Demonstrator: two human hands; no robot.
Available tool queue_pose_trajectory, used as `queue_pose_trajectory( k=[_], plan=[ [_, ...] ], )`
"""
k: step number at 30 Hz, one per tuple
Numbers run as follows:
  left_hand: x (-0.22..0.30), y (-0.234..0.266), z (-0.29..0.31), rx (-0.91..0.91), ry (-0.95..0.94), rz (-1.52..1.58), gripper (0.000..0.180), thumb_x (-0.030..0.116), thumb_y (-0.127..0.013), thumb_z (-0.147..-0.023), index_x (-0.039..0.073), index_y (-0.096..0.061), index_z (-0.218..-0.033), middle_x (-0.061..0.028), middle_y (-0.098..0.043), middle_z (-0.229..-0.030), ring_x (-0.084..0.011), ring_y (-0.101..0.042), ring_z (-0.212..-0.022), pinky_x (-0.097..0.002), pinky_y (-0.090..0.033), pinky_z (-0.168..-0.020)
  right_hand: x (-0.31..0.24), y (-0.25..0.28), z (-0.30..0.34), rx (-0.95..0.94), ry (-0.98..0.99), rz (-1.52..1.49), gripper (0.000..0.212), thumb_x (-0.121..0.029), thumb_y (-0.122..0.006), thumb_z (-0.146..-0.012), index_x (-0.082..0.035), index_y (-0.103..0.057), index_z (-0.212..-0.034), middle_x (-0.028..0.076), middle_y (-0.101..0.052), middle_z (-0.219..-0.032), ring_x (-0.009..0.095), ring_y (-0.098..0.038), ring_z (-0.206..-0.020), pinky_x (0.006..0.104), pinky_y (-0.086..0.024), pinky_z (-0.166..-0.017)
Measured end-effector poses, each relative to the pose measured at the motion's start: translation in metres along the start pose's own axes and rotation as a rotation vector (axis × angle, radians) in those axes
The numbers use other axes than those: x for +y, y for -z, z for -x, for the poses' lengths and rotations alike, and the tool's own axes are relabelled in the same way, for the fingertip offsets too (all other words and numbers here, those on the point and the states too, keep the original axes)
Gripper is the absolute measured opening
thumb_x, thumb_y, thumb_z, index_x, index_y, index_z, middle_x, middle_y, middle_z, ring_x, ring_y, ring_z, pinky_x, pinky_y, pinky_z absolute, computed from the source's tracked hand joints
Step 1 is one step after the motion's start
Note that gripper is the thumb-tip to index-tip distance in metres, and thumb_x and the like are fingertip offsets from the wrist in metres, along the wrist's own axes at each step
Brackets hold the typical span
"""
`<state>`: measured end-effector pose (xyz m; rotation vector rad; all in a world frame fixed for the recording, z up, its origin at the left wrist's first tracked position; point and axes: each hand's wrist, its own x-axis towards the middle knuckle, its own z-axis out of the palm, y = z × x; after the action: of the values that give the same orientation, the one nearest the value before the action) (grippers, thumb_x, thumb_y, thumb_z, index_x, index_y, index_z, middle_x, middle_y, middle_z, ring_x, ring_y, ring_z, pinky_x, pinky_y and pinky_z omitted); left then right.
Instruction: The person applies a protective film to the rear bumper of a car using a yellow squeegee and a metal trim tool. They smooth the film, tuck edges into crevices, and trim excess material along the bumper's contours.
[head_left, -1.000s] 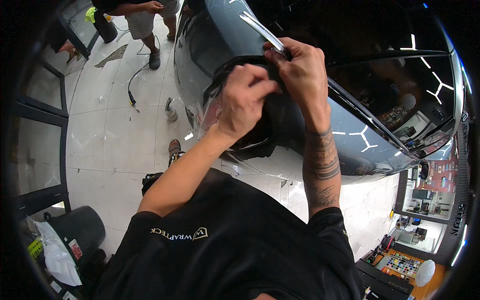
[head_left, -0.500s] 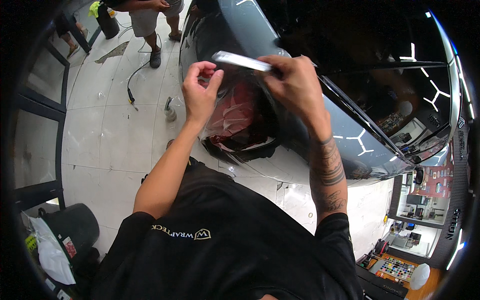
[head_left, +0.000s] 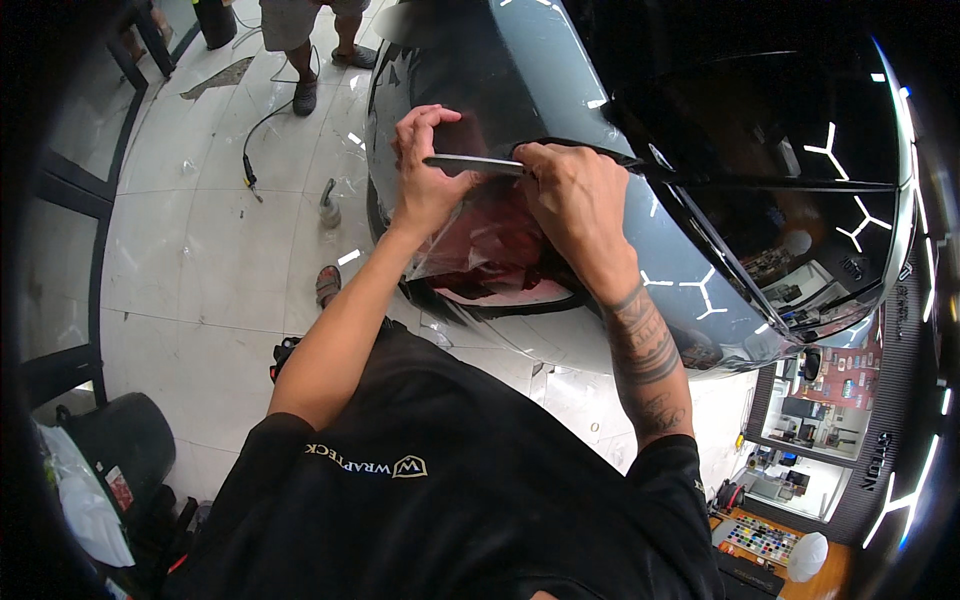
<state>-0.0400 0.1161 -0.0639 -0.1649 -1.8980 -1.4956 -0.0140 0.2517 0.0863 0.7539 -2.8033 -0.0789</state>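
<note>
Lower in view and flatter than half a second ago, the cutter (head_left: 475, 163) now overlaps the left hand (head_left: 430, 172), in front of the car (head_left: 560, 80) near its red lamp (head_left: 505, 240). The right hand (head_left: 578, 195) pinches one end, its fingertips mostly hidden. Left fingers curl loosely, apart from the thumb; contact I cannot tell. The cutter looks thin, grey, straight.

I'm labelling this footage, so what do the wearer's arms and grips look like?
The black sleeves are short. The left forearm is bare; the right forearm, also bare, has tattooed bands and script. The left grip and right grip are ungloved.
</note>
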Motion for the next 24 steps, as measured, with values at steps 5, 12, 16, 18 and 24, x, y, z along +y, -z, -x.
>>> queue_pose_trajectory(
  k=[5, 12, 16, 18, 24],
  plan=[
    [-0.019, 0.037, -0.019, -0.28, 0.244, 0.337, 0.064, 0.037, -0.083, -0.072, 0.015, -0.055, -0.125, -0.013, -0.048, -0.131, -0.0311, -0.042, -0.128, -0.0442, -0.035, -0.105, 0.011, -0.001, -0.001, 0.013, 0.217, 0.054, 0.003, -0.015, -0.062, -0.08, -0.012, -0.061, -0.081, 0.004, -0.064, -0.074, 0.027, -0.065, -0.065, 0.0389, -0.048, -0.052],
    [-0.009, 0.013, -0.002, -0.128, 0.015, 0.027, 0.087, 0.045, -0.085, -0.066, 0.015, -0.044, -0.137, -0.0162, -0.035, -0.143, -0.0374, -0.036, -0.133, -0.0467, -0.03, -0.11, 0.009, -0.005, -0.006, -0.035, 0.195, 0.056, 0.014, -0.011, -0.066, -0.076, -0.012, -0.066, -0.09, 0.006, -0.064, -0.075, 0.028, -0.065, -0.069, 0.0398, -0.048, -0.056],
    [-0.017, -0.012, 0.005, -0.066, 0.045, 0.051, 0.097, 0.057, -0.082, -0.063, 0.014, -0.04, -0.139, -0.0191, -0.029, -0.148, -0.0418, -0.032, -0.135, -0.0528, -0.027, -0.11, 0.024, -0.008, 0.0, 0.0, 0.323, -0.036, 0.01, -0.015, -0.062, -0.076, -0.012, -0.053, -0.079, 0.008, -0.056, -0.071, 0.03, -0.061, -0.065, 0.0423, -0.045, -0.053],
    [-0.016, -0.02, 0.011, -0.083, 0.073, 0.059, 0.1, 0.06, -0.08, -0.063, 0.014, -0.037, -0.141, -0.0197, -0.026, -0.15, -0.0424, -0.028, -0.137, -0.0546, -0.025, -0.11, 0.031, -0.004, -0.001, -0.064, 0.371, -0.091, 0.007, -0.014, -0.059, -0.079, -0.01, -0.054, -0.082, 0.007, -0.055, -0.071, 0.028, -0.061, -0.065, 0.0411, -0.046, -0.055],
    [-0.007, -0.01, 0.008, -0.193, 0.139, 0.03, 0.101, 0.06, -0.079, -0.066, 0.016, -0.033, -0.144, -0.0184, -0.021, -0.152, -0.0419, -0.021, -0.14, -0.0553, -0.021, -0.112, 0.04, 0.0, 0.002, -0.156, 0.467, -0.097, 0.012, -0.017, -0.06, -0.081, -0.008, -0.056, -0.088, 0.007, -0.059, -0.074, 0.026, -0.064, -0.067, 0.04, -0.049, -0.058]
  ],
)
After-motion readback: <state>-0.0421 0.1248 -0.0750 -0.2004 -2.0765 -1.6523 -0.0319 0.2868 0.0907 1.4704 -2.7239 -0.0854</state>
